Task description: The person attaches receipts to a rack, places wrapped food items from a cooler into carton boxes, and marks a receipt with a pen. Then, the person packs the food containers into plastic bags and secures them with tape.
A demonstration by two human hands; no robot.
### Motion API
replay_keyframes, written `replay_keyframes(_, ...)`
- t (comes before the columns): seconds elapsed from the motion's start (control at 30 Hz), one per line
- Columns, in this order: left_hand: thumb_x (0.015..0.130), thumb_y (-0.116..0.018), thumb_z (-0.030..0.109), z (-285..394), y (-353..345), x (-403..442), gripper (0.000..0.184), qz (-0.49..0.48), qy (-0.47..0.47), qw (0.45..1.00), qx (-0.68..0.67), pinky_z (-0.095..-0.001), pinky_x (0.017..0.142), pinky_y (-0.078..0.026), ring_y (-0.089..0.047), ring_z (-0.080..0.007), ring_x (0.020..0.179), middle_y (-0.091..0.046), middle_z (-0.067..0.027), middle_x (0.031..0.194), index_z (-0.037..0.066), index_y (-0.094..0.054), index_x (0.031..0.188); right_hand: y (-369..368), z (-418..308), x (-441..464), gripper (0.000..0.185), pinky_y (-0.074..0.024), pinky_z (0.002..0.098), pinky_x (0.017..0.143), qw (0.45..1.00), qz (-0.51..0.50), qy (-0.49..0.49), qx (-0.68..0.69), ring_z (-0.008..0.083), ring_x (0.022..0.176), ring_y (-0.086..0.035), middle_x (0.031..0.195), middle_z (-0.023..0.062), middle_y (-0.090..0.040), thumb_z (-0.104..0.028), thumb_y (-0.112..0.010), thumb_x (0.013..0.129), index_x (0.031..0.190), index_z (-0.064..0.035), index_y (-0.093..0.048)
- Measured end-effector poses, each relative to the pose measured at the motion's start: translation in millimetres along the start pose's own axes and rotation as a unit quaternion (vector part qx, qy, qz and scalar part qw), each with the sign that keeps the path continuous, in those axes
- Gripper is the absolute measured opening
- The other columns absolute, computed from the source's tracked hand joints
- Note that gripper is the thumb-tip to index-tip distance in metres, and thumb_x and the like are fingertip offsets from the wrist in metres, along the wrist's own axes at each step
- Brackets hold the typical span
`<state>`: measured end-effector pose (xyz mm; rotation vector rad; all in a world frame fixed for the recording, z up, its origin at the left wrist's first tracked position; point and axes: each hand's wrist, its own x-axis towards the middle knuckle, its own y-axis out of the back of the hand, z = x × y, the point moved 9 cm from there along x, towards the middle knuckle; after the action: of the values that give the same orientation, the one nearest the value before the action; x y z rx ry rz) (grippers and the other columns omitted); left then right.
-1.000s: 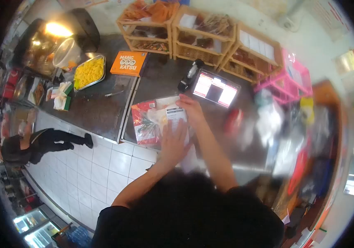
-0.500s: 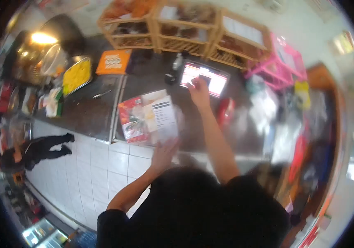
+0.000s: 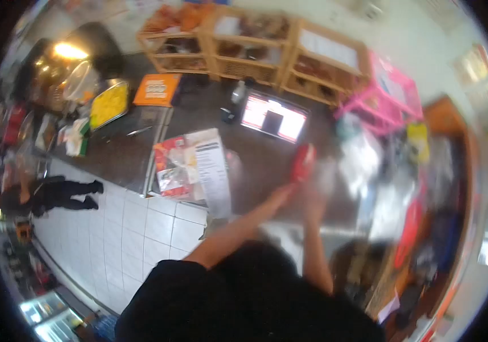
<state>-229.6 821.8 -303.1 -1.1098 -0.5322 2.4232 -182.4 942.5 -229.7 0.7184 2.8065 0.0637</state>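
Note:
On the dark counter [image 3: 255, 171] lies a red elongated object [image 3: 304, 162], too blurred to name. My left hand [image 3: 285, 195] reaches across to its near end; whether the fingers close on it does not show. Just to the right is my right hand [image 3: 315, 199], smeared by motion, with its fingers unclear. A long printed paper slip [image 3: 212, 174] rests over a clear plastic bag [image 3: 190, 165] and a red-and-white printed packet [image 3: 168, 165] at the counter's near edge, with neither hand on them. Beyond the red object a tablet [image 3: 274, 117] shows a lit screen.
Wicker racks [image 3: 249, 68] and a pink basket [image 3: 383, 100] line the back. Plastic bags [image 3: 361, 157] lie at the right. At the left are an orange box [image 3: 157, 89], a tray of yellow food [image 3: 109, 105] and a pen [image 3: 139, 131]. Another person [image 3: 50, 194] stands on the tiled floor.
My right hand has left the tablet screen and come down beside the red object. My left hand has let go of the paper slip and moved right to the red object.

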Motion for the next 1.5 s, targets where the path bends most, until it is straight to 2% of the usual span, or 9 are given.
replay_keyframes(0.23,0.093,-0.058,0.044,56,-21,-2,0.040,0.161,-0.193,0.957,0.147,-0.0400,0.085,-0.049,-0.064,-0.0267,0.098,-0.068,-0.0126,0.109,0.010,-0.067,0.114,49,60,-150,0.019,-0.0477,0.0340,0.083,0.944,-0.099,0.035,-0.314,0.0190,0.088,-0.059,0.092,0.0068,-0.065,-0.018,-0.061,0.091,0.096,-0.0007,-0.068)
replay_keyframes(0.4,0.093,-0.059,0.041,3,0,33,0.037,0.223,-0.017,0.895,0.386,-0.0394,0.083,-0.049,-0.064,-0.0276,0.094,-0.068,-0.0122,0.105,0.011,-0.066,0.113,68,112,-135,0.015,-0.0488,0.0319,0.076,0.983,-0.085,-0.122,-0.103,0.0174,0.083,-0.060,0.086,0.0075,-0.066,-0.016,-0.067,0.084,0.087,-0.0016,-0.069)
replay_keyframes(0.53,0.092,-0.061,0.035,37,-4,12,0.030,0.275,-0.183,0.889,0.319,-0.0413,0.081,-0.049,-0.063,-0.0326,0.092,-0.066,-0.0148,0.103,0.011,-0.065,0.108,66,91,-139,0.027,-0.0487,0.0325,0.076,0.969,-0.021,-0.239,0.057,0.0185,0.081,-0.061,0.083,0.0064,-0.064,-0.031,-0.064,0.085,0.088,-0.0034,-0.066)
replay_keyframes(0.77,0.095,-0.053,0.014,267,63,-201,0.015,0.460,-0.519,0.673,0.258,-0.0463,0.082,-0.045,-0.058,-0.0380,0.091,-0.059,-0.0208,0.096,0.000,-0.053,0.100,-69,-69,-21,0.024,-0.0498,0.0330,0.078,0.954,-0.291,-0.061,-0.031,0.0171,0.081,-0.063,0.087,0.0051,-0.067,-0.030,-0.059,0.095,0.096,-0.0071,-0.066)
replay_keyframes(1.03,0.082,-0.064,0.011,272,265,-248,0.021,0.656,-0.327,0.422,0.534,-0.0449,0.084,-0.045,-0.057,-0.0363,0.099,-0.057,-0.0166,0.098,0.002,-0.053,0.098,-276,16,71,0.045,-0.0530,0.0441,0.067,0.892,-0.421,-0.062,-0.151,0.0289,0.082,-0.067,0.091,0.0148,-0.069,-0.045,-0.059,0.092,0.103,-0.0022,-0.067)
replay_keyframes(1.13,0.083,-0.066,0.012,255,304,-254,0.029,0.557,-0.379,0.589,0.447,-0.0447,0.088,-0.046,-0.057,-0.0375,0.102,-0.058,-0.0176,0.104,0.002,-0.054,0.107,-272,46,52,0.043,-0.0526,0.0421,0.069,0.833,-0.338,0.146,-0.414,0.0284,0.078,-0.067,0.083,0.0137,-0.070,-0.043,-0.062,0.090,0.093,-0.0018,-0.070)
replay_keyframes(1.27,0.087,-0.065,0.012,265,302,-323,0.037,0.570,-0.439,0.615,0.323,-0.0365,0.097,-0.044,-0.059,-0.0326,0.112,-0.062,-0.0184,0.116,0.000,-0.055,0.121,-173,-10,-8,0.040,-0.0523,0.0397,0.068,0.919,-0.289,-0.080,-0.254,0.0256,0.075,-0.067,0.080,0.0129,-0.070,-0.039,-0.062,0.091,0.093,-0.0007,-0.071)
replay_keyframes(1.4,0.089,-0.060,0.019,369,85,-415,0.029,0.254,-0.477,0.794,0.278,-0.0350,0.095,-0.044,-0.061,-0.0229,0.103,-0.064,-0.0134,0.105,-0.003,-0.064,0.108,-64,74,-21,0.035,-0.0512,0.0370,0.069,0.932,-0.250,-0.151,-0.216,0.0202,0.073,-0.064,0.085,0.0112,-0.070,-0.033,-0.064,0.090,0.100,-0.0001,-0.070)
replay_keyframes(1.5,0.094,-0.057,0.025,391,-68,-484,0.022,-0.054,-0.648,0.700,0.295,-0.0594,0.095,-0.044,-0.056,-0.0294,0.089,-0.058,-0.0126,0.086,0.005,-0.061,0.102,-50,110,-22,0.036,-0.0515,0.0374,0.070,0.934,-0.255,-0.130,-0.213,0.0210,0.075,-0.065,0.087,0.0112,-0.071,-0.034,-0.063,0.090,0.103,-0.0013,-0.071)
